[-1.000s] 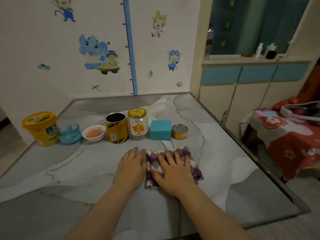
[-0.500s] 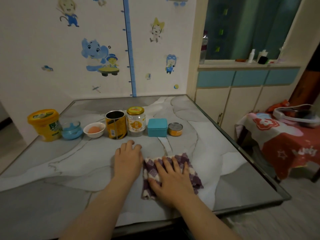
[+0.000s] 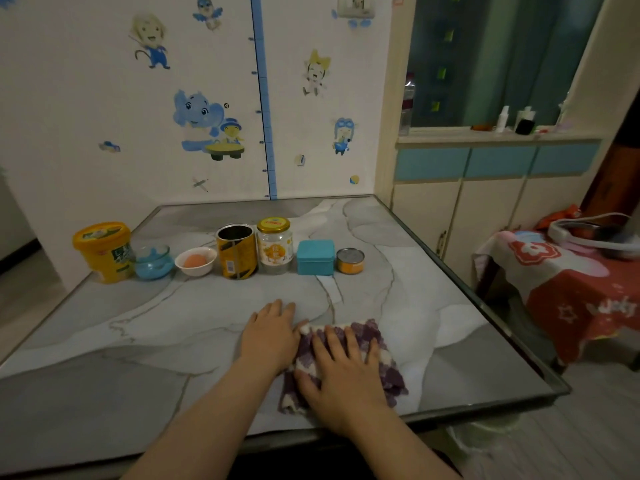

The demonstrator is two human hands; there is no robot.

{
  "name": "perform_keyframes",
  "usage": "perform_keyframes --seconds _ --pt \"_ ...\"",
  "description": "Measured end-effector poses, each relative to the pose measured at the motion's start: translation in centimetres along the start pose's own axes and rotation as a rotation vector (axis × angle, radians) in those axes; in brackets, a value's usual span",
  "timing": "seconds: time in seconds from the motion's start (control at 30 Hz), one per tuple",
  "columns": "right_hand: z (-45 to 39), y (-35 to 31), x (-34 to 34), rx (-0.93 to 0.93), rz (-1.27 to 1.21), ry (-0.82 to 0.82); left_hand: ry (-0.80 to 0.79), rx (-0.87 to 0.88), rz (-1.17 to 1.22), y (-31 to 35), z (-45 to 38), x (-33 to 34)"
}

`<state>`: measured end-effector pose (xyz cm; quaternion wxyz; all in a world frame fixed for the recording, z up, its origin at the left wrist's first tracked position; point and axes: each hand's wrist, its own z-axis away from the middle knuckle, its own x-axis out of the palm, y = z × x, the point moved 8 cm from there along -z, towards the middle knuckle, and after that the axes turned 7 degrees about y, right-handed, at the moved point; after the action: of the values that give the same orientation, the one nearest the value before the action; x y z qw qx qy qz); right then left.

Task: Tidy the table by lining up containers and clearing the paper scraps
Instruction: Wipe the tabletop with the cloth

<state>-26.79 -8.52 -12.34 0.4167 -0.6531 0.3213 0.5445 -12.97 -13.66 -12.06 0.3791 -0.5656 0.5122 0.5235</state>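
Several containers stand in a row across the marble table (image 3: pixel 138 341): a yellow tub (image 3: pixel 103 251), a blue glass bowl (image 3: pixel 153 262), a white bowl with an egg (image 3: pixel 195 260), an open yellow can (image 3: pixel 237 251), a glass jar with a yellow lid (image 3: pixel 274 245), a teal box (image 3: pixel 316 257) and a small tin (image 3: pixel 350 260). My right hand (image 3: pixel 344 375) presses flat on a purple-and-white cloth (image 3: pixel 384 362) near the table's front edge. My left hand (image 3: pixel 270 336) lies flat on the table, touching the cloth's left side. No paper scraps show on the table.
The table's right edge (image 3: pixel 485 306) borders a gap to a low stand with a red patterned cover (image 3: pixel 571 282). A white bin bag (image 3: pixel 485 434) shows below the front right corner. Cupboards (image 3: pixel 485 209) stand behind; a stickered wall backs the table.
Both hands and the cloth have slid toward me, nearer the table's front edge. The camera has tilted up and back. The containers have not moved.
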Motion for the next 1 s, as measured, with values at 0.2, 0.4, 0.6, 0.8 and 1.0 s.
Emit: perform_keyframes --seconds 0.2,0.4,0.6,0.8,1.0 --pt "0.5 0.2 0.0 0.023 -0.014 0.013 0.016 -0.015 0.034 -0.1 0.4 0.0" --pt "1.0 2.0 -0.4 0.012 -0.03 0.032 0.002 -0.015 0.037 -0.1 0.5 0.2" --pt "2.3 7.5 -1.7 0.079 -0.002 0.067 -0.004 -0.008 0.009 0.0 0.4 0.4" --pt "2.8 8.5 -2.1 0.099 0.003 0.056 0.003 0.012 -0.088 2.4 -0.3 -0.2" --pt "2.3 8.6 -1.6 0.125 0.014 0.01 -0.027 -0.007 0.008 5.6 -4.0 0.1"
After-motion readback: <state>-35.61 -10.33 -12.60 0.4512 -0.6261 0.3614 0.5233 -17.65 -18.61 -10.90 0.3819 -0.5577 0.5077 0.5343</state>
